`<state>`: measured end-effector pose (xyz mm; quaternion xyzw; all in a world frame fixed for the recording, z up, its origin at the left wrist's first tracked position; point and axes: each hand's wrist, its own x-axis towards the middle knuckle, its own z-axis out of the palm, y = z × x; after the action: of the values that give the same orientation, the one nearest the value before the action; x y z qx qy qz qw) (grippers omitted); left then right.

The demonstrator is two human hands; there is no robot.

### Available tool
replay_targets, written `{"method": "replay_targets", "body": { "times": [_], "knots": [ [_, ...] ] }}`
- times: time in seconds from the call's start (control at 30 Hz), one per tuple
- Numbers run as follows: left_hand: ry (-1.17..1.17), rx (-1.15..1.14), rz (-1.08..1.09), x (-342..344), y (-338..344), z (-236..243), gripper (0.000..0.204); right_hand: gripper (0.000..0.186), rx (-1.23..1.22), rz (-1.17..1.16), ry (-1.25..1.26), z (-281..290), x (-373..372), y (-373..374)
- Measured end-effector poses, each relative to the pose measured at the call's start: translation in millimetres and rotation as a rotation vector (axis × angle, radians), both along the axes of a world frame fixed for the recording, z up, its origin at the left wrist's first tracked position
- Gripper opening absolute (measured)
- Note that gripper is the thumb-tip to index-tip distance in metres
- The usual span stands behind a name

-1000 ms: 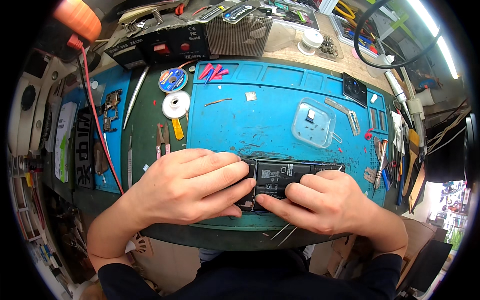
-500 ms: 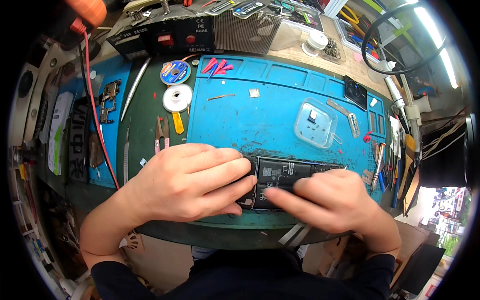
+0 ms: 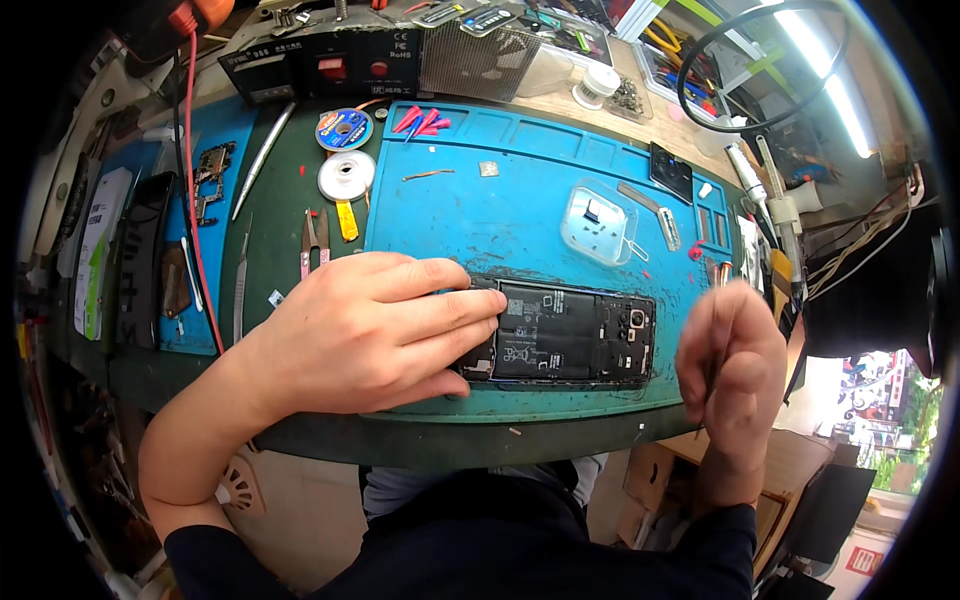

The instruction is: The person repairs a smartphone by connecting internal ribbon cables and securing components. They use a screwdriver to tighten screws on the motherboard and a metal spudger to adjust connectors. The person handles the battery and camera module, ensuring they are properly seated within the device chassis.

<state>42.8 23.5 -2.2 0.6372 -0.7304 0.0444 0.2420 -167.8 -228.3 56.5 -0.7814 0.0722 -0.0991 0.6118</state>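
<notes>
An opened smartphone [image 3: 625, 340] lies on the blue work mat, its black battery [image 3: 545, 330] and camera end uncovered. My left hand [image 3: 365, 335] is closed over the phone's left end, fingers across the top and thumb by the near edge. It hides that end. My right hand [image 3: 735, 365], smeared by motion, is raised to the right of the phone and apart from it. Its fingers are curled together; what they hold, if anything, cannot be made out. A screwdriver's coppery end [image 3: 725, 270] shows just beyond this hand.
Behind the phone, a clear plastic tray [image 3: 590, 245] holds small parts on the blue mat [image 3: 450, 230]. Scissors [image 3: 314, 240], tape and wire spools [image 3: 346, 176] stand at left. A black power unit [image 3: 350, 70] lines the back; a dark panel [image 3: 670, 172] lies at back right.
My right hand has left the battery and moved right, off the phone; grey strips seen below it no longer show. My left hand stays on the phone. The whole view has shifted slightly.
</notes>
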Motion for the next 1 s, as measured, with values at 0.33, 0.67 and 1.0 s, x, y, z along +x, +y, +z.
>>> {"method": "replay_targets", "body": {
  "times": [0.33,0.67,1.0],
  "knots": [
    [-0.025,-0.011,0.006,-4.2,2.4,-3.7,0.048,0.019,-0.039,-0.051,0.008,-12.7,-9.2,7.5],
    [0.039,-0.013,-0.009,0.6,2.5,-3.5,0.044,0.039,-0.267,0.337,-0.050,-31.9,4.8,29.5],
    [0.042,-0.020,-0.002,-0.8,2.7,-3.6,0.043,0.013,-0.330,0.186,-0.003,-39.4,15.6,45.9]
  ]
}}
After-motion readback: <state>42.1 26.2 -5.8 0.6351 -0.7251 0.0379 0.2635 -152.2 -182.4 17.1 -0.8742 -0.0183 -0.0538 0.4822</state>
